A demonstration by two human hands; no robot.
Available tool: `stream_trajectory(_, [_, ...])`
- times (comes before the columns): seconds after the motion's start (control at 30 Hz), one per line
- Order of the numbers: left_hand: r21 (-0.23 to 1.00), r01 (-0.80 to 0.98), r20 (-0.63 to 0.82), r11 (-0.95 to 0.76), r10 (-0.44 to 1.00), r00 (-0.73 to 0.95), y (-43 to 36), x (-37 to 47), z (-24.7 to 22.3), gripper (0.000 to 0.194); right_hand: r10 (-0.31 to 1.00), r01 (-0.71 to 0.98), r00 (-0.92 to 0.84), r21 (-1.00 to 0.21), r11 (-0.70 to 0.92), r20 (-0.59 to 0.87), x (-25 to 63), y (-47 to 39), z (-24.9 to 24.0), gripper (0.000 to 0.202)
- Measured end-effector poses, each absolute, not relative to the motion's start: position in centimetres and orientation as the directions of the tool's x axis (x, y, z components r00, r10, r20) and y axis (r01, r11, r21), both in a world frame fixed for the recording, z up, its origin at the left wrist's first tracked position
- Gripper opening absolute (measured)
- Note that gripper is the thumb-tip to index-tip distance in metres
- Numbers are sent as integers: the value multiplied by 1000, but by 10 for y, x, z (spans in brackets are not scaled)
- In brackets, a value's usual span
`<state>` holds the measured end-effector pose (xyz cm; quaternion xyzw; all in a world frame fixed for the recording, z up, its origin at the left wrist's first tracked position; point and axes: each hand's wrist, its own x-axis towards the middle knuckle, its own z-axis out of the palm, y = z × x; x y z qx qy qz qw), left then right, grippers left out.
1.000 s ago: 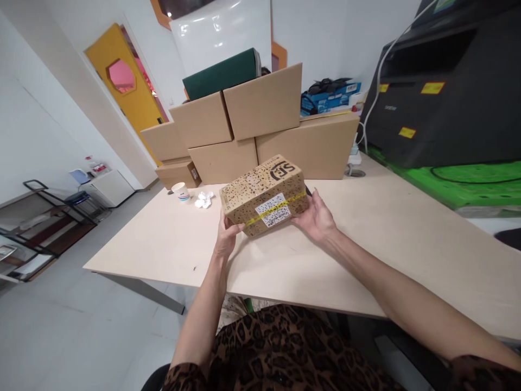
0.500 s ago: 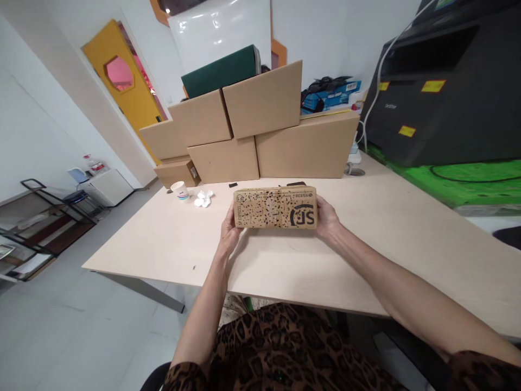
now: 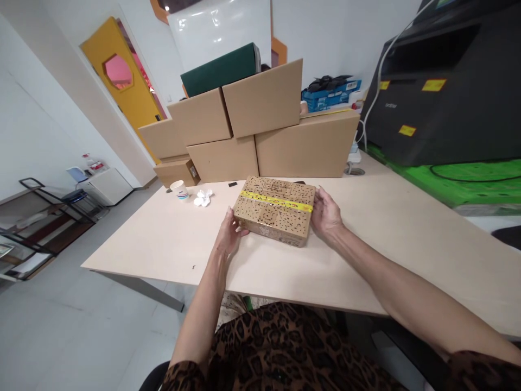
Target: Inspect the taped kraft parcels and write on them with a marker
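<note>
A small cardboard box (image 3: 272, 218) with black speckles and a strip of yellow tape across its top sits between my hands, over the table. It is turned at an angle, its broad top and front side showing. My left hand (image 3: 229, 233) grips the left front corner, thumb at the edge and fingers reaching under the front. Against the right side lies my right hand (image 3: 325, 216), its fingers curved and partly hidden by the box. A dark object (image 3: 299, 182) peeks out behind the box, mostly covered.
Large cardboard boxes (image 3: 303, 149) are stacked at the table's (image 3: 150, 244) back, a dark green box (image 3: 222, 70) on top. A paper cup (image 3: 179, 190), a crumpled white tissue (image 3: 203, 197) and a small black piece (image 3: 232, 184) lie left. A black printer (image 3: 427, 114) stands right.
The box has tipped and turned in my hands: its printed narrow side faced me before, and now its taped broad face shows on top. My right hand has opened slightly along the side.
</note>
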<state>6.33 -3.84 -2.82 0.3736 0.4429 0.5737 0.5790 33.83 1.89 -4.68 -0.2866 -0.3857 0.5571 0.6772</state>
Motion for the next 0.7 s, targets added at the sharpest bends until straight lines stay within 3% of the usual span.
stream_trajectory(0.1, [941, -333, -77, 64, 997, -26, -40, 64, -28, 64, 962, -555, 184, -786, 273, 204, 336, 16, -41, 37])
stream_trajectory(0.23, [945, -322, 39, -47, 999, -34, -43, 67, -25, 61, 949, -537, 205, -782, 315, 241, 336, 12, -34, 38])
stream_trajectory(0.47, [894, -369, 218, -256, 966, -142, -44, 70, -23, 57, 965, -504, 44, -828, 245, 259, 326, -6, -21, 62])
stream_trajectory(0.7, [850, -335, 335, -406, 908, -252, -44, 71, -22, 58, 987, -551, -15, -826, 123, 157, 324, -12, -22, 46])
